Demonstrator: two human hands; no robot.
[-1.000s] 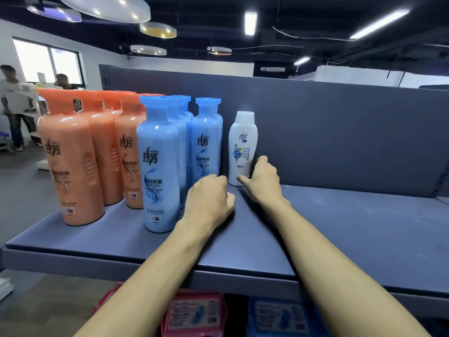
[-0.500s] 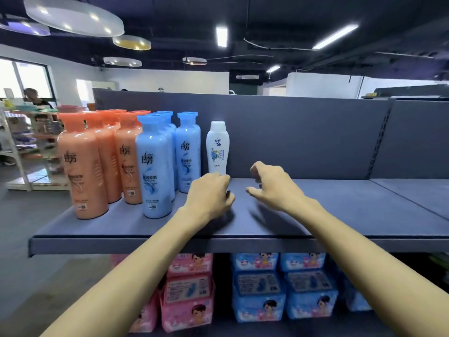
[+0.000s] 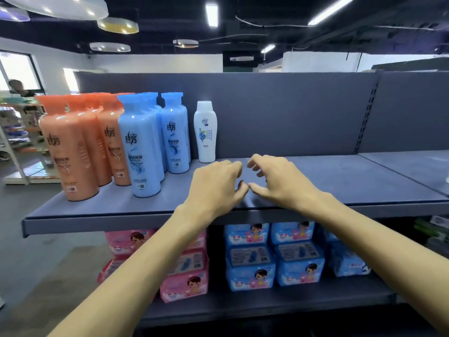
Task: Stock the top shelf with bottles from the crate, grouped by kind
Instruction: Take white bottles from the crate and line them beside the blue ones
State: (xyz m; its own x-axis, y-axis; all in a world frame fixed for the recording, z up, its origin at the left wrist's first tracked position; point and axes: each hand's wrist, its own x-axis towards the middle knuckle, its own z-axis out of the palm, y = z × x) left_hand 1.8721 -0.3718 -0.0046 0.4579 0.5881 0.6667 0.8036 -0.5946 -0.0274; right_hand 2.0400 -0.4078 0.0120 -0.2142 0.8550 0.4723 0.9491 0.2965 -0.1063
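Our two empty hands over the top shelf, with the bottles ranked by colour.

We hold our left hand (image 3: 216,188) and right hand (image 3: 283,181) side by side above the matte grey metal top shelf (image 3: 352,183), fingertips nearly meeting, each grip released, fingers loosely curled round nothing. At eleven o'clock from the left hand a slim white bottle (image 3: 205,132) stands upright near the back panel (image 3: 291,113): glossy plastic, rounded shoulders, a blue flower print. At ten o'clock stand the blue bottles (image 3: 143,147), taller, smooth and shiny, with flared flat caps. At nine o'clock stand the orange bottles (image 3: 69,152) of the same shape, ribbed along one side. At six o'clock, on the shelf below, soft pink packs (image 3: 184,284) and blue packs (image 3: 250,271) lie stacked.
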